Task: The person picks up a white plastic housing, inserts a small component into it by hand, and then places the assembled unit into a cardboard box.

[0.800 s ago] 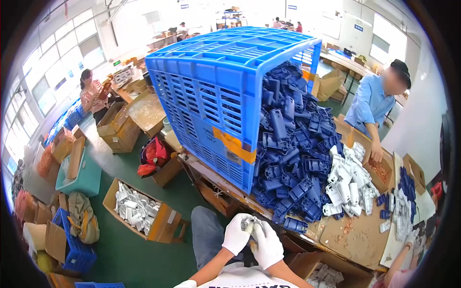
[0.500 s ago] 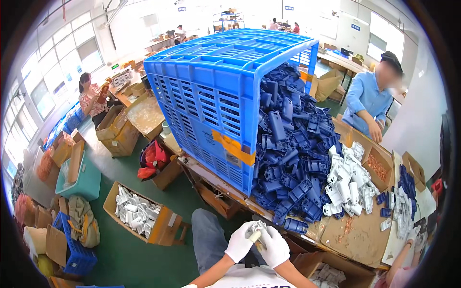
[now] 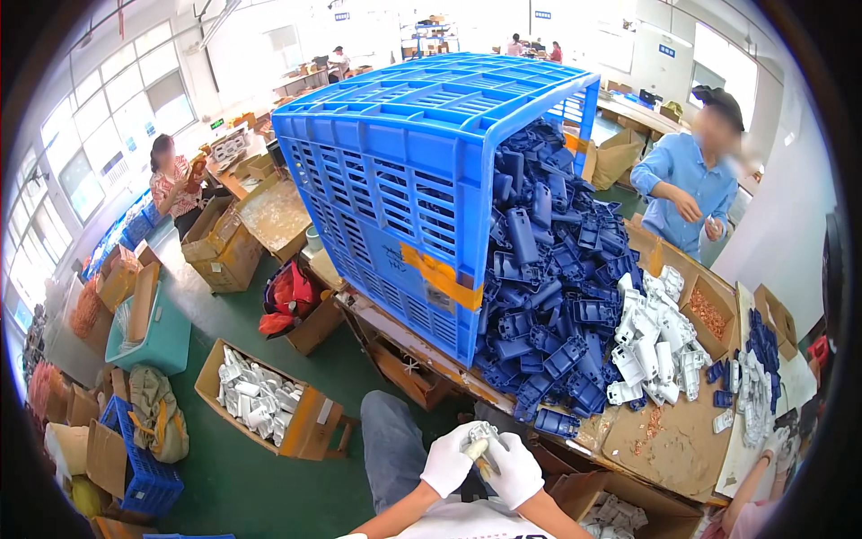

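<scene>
In front of my lap, both my hands wear white gloves and are brought together. My left hand point(image 3: 446, 460) is closed round a small white plastic housing point(image 3: 483, 431), whose top end shows above the fingertips. My right hand point(image 3: 515, 469) is closed too, its fingers pressed against the housing. A slim yellowish thing shows between the hands, too small and covered to name. Beyond them, a heap of dark blue plastic housings point(image 3: 539, 314) spills from a blue crate point(image 3: 386, 193) lying on its side. White housings point(image 3: 660, 346) are piled to the right of the blue ones.
The crate stands on a workbench point(image 3: 669, 454). On it, a cardboard box point(image 3: 709, 314) holds small copper-coloured parts. Cartons of white housings stand left point(image 3: 301, 422) and below right point(image 3: 588, 490). A co-worker in blue point(image 3: 687, 189) stands across the bench; another person's gloved hands point(image 3: 779, 442) are at right.
The co-worker in blue has straightened and lifted their hands from the bench. My hands stay almost in place, with the white housing turned slightly between them.
</scene>
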A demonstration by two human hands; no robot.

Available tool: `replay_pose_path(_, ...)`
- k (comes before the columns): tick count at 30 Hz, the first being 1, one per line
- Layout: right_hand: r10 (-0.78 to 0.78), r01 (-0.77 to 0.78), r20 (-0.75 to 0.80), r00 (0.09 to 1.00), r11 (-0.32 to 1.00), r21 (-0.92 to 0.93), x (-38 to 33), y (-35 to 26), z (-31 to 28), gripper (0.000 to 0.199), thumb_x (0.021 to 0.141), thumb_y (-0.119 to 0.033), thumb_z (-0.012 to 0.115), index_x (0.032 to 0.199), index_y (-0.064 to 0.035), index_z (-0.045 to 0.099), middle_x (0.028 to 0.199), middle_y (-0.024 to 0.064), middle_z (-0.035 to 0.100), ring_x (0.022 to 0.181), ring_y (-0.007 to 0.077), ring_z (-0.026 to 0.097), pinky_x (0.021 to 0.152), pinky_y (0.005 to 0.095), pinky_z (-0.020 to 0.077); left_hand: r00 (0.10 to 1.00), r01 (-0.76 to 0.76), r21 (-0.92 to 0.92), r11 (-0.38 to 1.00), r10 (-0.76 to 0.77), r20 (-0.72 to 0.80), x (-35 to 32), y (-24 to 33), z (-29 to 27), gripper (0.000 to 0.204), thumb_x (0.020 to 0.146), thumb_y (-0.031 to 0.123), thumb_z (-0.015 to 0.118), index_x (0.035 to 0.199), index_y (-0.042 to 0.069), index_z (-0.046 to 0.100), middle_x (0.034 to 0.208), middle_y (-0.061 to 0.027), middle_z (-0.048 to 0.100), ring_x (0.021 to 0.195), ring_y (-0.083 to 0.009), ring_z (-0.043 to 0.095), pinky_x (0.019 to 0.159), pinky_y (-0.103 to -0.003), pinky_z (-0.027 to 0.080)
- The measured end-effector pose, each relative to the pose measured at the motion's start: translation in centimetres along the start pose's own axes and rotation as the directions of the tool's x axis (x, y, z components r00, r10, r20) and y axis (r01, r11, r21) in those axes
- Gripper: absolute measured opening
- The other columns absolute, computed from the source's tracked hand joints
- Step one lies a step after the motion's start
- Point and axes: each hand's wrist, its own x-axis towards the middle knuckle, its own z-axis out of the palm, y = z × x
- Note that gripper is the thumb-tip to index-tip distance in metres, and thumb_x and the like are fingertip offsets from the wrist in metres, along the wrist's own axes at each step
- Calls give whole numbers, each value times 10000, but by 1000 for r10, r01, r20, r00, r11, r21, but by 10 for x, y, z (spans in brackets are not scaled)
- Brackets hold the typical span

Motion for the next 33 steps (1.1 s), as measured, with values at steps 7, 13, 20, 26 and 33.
replay_pose_path(7,6,7,-137,991,996,91,10,8,-4,539,692,-139,734,1204,-148,566,1087,156,549,791,361,625,690,433,524,987,-138,-149,979,148,56,2,14,5,524,865,51,642,1357,10,466,1239,-112,607,1129,-163,580,973,-290,449)
replay_pose_path(13,48,-18,-194,980,988,155,20,-16,-22,502,689,-136,756,1158,-114,579,1126,166,537,852,361,613,715,414,514,990,-68,-423,904,114,85,-2,41,-8,582,840,33,675,1370,-18,440,1296,-109,552,1184,-176,535,1017,-297,424)
replay_pose_path(20,31,7,-206,978,984,180,8,-16,-15,550,665,-101,793,1170,-117,576,1165,177,516,859,345,622,708,390,523,996,18,-509,861,27,79,-8,35,-10,571,835,20,681,1357,-35,454,1283,-128,557,1168,-195,553,1001,-301,444)
replay_pose_path(26,-58,72,-181,982,995,68,7,-19,-11,515,699,-132,771,1177,-134,578,1175,200,506,802,346,624,684,387,528,1000,29,-476,879,-29,8,-18,40,-11,522,841,11,674,1327,-34,490,1260,-107,573,1132,-176,567,987,-292,451)
replay_pose_path(33,-80,89,-161,984,995,47,9,-19,-10,512,709,-153,761,1188,-144,581,1173,200,505,803,346,620,682,385,528,999,41,-372,927,-51,-17,-19,42,-15,496,863,-6,646,1334,-33,490,1270,-105,568,1119,-165,569,978,-277,455)
